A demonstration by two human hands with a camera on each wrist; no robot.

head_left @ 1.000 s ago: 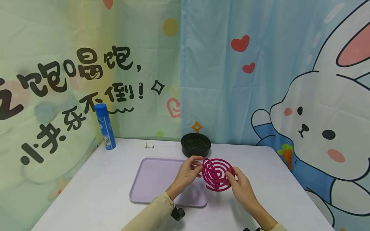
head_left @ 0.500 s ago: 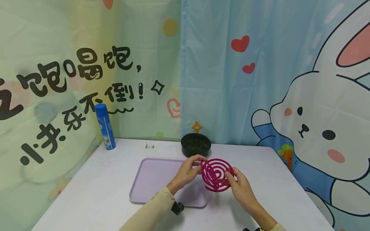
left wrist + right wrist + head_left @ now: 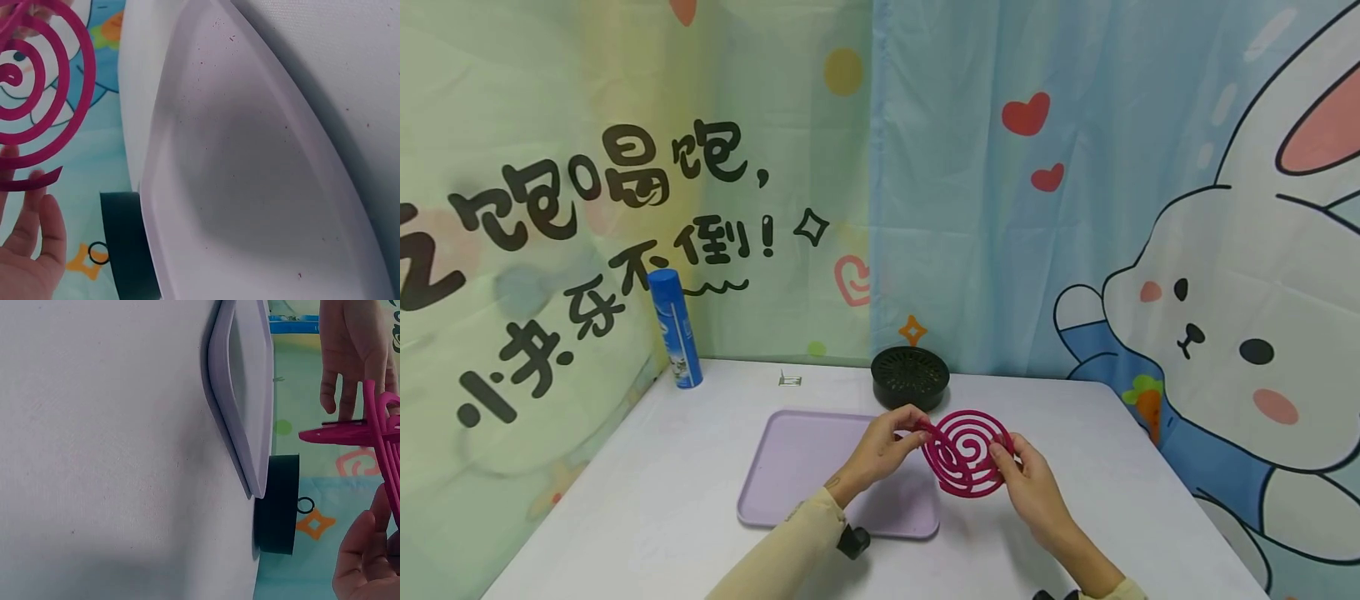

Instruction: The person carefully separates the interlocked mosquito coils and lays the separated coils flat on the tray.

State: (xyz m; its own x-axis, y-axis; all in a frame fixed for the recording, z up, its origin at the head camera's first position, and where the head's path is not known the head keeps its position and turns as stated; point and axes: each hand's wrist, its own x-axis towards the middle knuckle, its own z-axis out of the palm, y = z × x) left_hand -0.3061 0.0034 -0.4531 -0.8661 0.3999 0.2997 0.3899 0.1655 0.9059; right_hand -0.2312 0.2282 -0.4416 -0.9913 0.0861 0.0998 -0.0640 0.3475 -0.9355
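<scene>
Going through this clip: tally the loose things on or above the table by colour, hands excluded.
Magenta: 1, spiral coil held by left hand and right hand
Lilac: 1, tray
Black: 1, round holder
Blue: 1, spray can
Clear: 1, small clip
Total: 5

Our head view looks down across the table; both close wrist views share the tray and black holder.

The pink spiral plastic coil runs off the left wrist view's left edge. The small clear object beyond the lilac rectangular tray is too small to identify.
</scene>
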